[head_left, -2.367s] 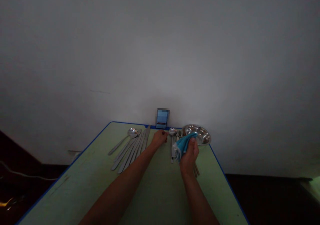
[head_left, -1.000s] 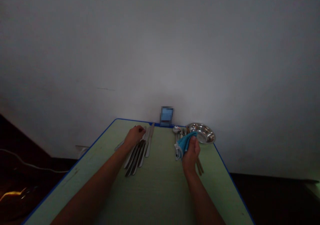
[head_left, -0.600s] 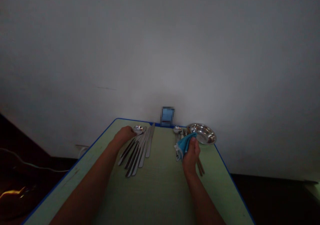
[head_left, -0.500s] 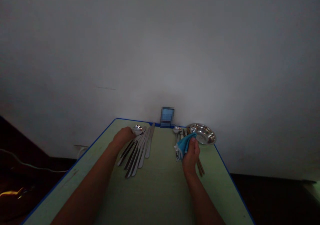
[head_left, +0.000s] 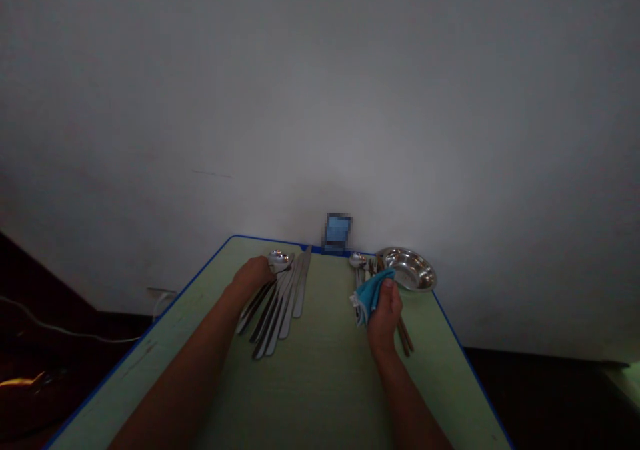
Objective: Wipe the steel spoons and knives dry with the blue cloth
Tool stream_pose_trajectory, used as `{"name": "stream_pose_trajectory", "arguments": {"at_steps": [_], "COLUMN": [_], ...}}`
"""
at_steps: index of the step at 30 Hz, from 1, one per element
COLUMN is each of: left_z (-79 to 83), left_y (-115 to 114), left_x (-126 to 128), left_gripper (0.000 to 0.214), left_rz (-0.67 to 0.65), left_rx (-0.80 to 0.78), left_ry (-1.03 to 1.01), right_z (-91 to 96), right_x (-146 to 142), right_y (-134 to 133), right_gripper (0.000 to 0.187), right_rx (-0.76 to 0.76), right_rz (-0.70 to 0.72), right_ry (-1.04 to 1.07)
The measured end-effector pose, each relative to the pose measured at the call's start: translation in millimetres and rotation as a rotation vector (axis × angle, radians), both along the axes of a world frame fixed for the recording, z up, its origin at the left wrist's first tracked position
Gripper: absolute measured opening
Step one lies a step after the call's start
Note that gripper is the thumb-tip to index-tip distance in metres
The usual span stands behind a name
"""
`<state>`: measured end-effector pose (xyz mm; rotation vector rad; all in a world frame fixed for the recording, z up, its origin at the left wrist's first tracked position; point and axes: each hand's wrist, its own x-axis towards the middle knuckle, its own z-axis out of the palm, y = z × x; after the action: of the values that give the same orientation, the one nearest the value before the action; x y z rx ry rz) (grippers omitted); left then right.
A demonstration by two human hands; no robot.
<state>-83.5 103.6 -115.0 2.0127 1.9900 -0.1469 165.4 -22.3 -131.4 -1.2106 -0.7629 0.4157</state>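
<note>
Green table (head_left: 320, 377): we see left hand (head_left: 253, 273) gripping a light, slippery steel spoon (head_left: 280, 260); right hand (head_left: 385, 318) clenches a soft blue cloth (head_left: 369, 297).

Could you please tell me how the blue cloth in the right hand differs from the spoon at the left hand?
The blue cloth is soft and bunched; the steel spoon is rigid and shiny. The right hand closes around the cloth; the left hand rests against the spoon's bowl. The cloth is near a steel dish; the spoon lies at a fan of cutlery. Both touch a hand.
</note>
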Motion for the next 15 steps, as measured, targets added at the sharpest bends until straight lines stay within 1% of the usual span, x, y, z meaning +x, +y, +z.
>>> {"name": "stream_pose_trajectory", "arguments": {"at_steps": [9,15], "left_z": [-4.4,-2.4], "left_y": [2.8,1.3], "left_x": [-0.7,-0.4], "left_gripper": [0.025,0.025], "left_rz": [-0.023,-0.037], "left_rx": [-0.011,-0.014], "left_ry": [-0.011,-0.025], "right_z": [-5.5,-7.2], "right_x": [2.1,2.2], "right_y": [3.7,4.2], "right_gripper": [0.041,0.041], "right_rx": [0.013,0.01], "right_rz": [-0.009,-0.004], "right_ry": [-0.018,-0.032]}}
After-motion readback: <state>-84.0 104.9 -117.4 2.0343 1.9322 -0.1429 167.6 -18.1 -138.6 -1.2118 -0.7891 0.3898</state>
